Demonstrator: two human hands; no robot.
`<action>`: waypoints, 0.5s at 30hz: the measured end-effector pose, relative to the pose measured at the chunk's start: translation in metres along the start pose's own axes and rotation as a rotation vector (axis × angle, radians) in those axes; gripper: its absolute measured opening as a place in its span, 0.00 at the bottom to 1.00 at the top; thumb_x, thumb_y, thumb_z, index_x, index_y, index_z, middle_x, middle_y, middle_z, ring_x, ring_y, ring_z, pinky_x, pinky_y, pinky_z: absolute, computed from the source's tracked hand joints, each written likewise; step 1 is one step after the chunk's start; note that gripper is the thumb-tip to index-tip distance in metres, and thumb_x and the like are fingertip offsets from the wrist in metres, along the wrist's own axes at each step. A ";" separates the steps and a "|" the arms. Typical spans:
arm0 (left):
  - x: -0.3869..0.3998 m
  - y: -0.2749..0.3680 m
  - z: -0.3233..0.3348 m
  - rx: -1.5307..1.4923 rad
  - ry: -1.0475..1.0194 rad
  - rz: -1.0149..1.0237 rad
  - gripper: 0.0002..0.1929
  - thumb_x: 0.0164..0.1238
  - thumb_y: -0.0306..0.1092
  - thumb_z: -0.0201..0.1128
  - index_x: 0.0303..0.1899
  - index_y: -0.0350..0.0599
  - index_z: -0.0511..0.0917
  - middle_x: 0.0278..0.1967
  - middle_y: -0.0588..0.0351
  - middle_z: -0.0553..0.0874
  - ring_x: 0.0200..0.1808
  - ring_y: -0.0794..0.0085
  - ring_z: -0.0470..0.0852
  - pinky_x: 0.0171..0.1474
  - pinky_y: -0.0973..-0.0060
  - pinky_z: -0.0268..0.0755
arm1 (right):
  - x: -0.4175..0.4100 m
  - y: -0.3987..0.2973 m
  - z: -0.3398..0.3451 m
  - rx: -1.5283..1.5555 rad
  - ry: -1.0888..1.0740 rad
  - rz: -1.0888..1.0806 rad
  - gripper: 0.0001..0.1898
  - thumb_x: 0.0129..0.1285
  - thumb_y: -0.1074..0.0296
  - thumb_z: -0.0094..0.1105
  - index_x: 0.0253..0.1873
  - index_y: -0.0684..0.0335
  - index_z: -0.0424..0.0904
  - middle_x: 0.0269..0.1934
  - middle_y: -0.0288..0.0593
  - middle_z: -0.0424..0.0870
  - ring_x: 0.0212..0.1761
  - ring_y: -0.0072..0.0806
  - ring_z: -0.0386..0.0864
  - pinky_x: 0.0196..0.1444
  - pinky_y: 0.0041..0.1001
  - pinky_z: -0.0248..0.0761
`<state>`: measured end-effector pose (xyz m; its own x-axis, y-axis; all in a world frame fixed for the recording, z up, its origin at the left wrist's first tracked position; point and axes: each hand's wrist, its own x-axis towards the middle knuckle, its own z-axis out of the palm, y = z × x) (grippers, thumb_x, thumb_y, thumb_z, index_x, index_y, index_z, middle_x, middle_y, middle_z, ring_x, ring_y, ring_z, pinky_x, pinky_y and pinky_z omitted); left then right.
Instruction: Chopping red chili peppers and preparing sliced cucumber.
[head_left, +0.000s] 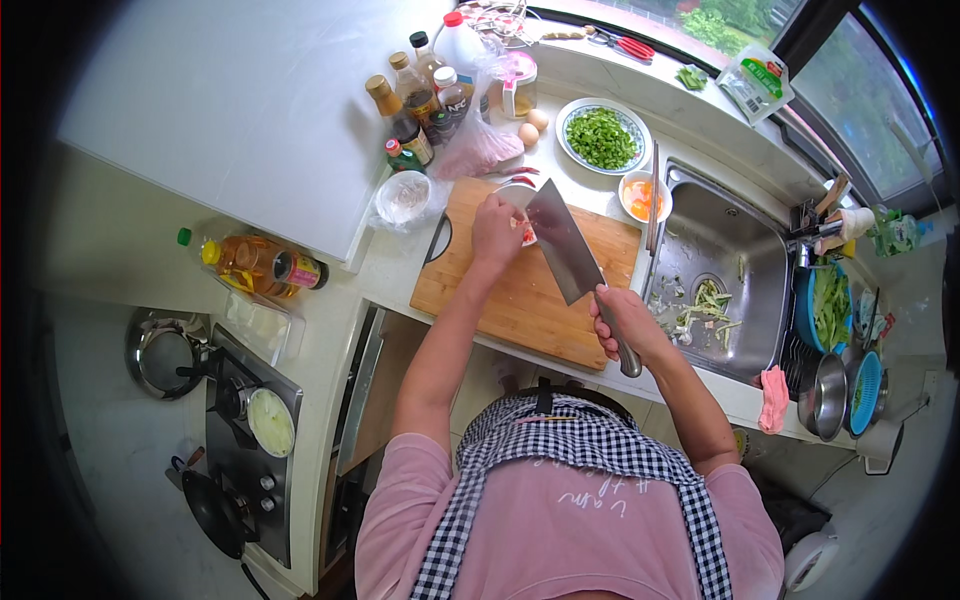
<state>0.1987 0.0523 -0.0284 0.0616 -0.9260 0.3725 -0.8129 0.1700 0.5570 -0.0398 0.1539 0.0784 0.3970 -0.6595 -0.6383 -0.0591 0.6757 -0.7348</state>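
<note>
My right hand grips the handle of a kitchen cleaver, its broad blade raised and tilted above a wooden cutting board. A few small red bits cling to the blade. Beside the blade, my left hand is over a small white bowl, partly covering it. Chopped red pieces show by the left fingertips; whether the fingers pinch any is hidden. Just beyond the board lie red chili peppers.
Behind the board stand sauce bottles, a plastic bag, eggs and a plate of chopped greens. Chopsticks rest across a bowl of cracked eggs. Right is a steel sink with vegetable scraps; left, a gas stove.
</note>
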 end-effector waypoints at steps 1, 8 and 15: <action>0.002 0.002 -0.003 -0.001 -0.001 0.001 0.06 0.49 0.27 0.72 0.31 0.44 0.84 0.36 0.54 0.78 0.35 0.65 0.79 0.39 0.71 0.74 | -0.001 0.000 -0.002 0.003 0.000 -0.004 0.18 0.75 0.50 0.42 0.38 0.60 0.68 0.19 0.33 0.68 0.12 0.19 0.65 0.11 0.24 0.63; 0.006 0.018 -0.010 -0.235 -0.070 -0.023 0.06 0.49 0.27 0.72 0.29 0.43 0.84 0.38 0.53 0.78 0.43 0.60 0.79 0.47 0.66 0.73 | -0.001 0.001 -0.003 0.028 -0.008 -0.022 0.18 0.75 0.51 0.42 0.38 0.60 0.68 0.19 0.33 0.68 0.13 0.18 0.65 0.11 0.24 0.64; 0.011 0.011 -0.009 -0.197 -0.020 -0.088 0.05 0.49 0.28 0.72 0.28 0.44 0.83 0.38 0.54 0.78 0.46 0.59 0.78 0.50 0.64 0.72 | -0.004 -0.001 0.001 -0.033 0.004 -0.010 0.18 0.75 0.51 0.43 0.37 0.60 0.67 0.18 0.33 0.68 0.12 0.18 0.65 0.11 0.23 0.63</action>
<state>0.1958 0.0472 -0.0116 0.1140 -0.9462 0.3027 -0.6762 0.1493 0.7214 -0.0401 0.1563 0.0814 0.3941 -0.6676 -0.6317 -0.0853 0.6578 -0.7484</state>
